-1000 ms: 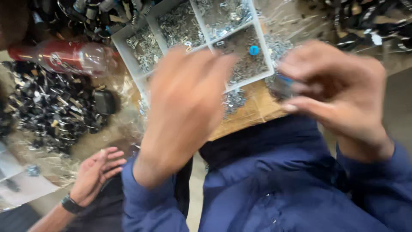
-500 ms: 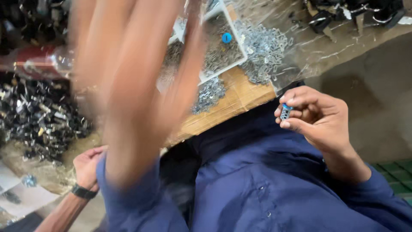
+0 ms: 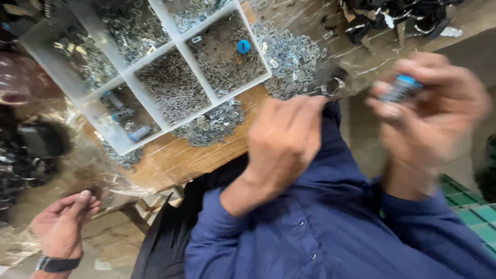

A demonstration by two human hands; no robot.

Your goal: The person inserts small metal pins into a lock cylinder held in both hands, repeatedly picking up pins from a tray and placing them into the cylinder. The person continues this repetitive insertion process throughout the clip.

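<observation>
Two hands are yours here, both in blue sleeves, and only one is loaded. Your right hand (image 3: 429,116), at the right of the frame, pinches a small dark part with a blue end (image 3: 400,89) between thumb and fingertips (it is blurred, so I cannot tell its exact shape). Your left hand (image 3: 284,142), at the centre, is curled loosely with the fingers bent toward the bench edge near the loose heap of small metal pieces (image 3: 292,54); whether it grips anything I cannot tell.

Judging from this, you have one part picked up and in hand, and nothing yet shows fitted to it. The white divided tray (image 3: 116,138) in the upper left is well stocked: its compartments hold many small metal pieces, and a blue cap (image 3: 243,46) lies in the upper right one. More pieces are spilled on the wooden bench (image 3: 181,155) just below the tray. So plenty of stock appears left to work through.

At the lower left, another person's hand (image 3: 62,225) with a dark wristband touches clear plastic sheeting (image 3: 77,165), well apart from yours.
</observation>
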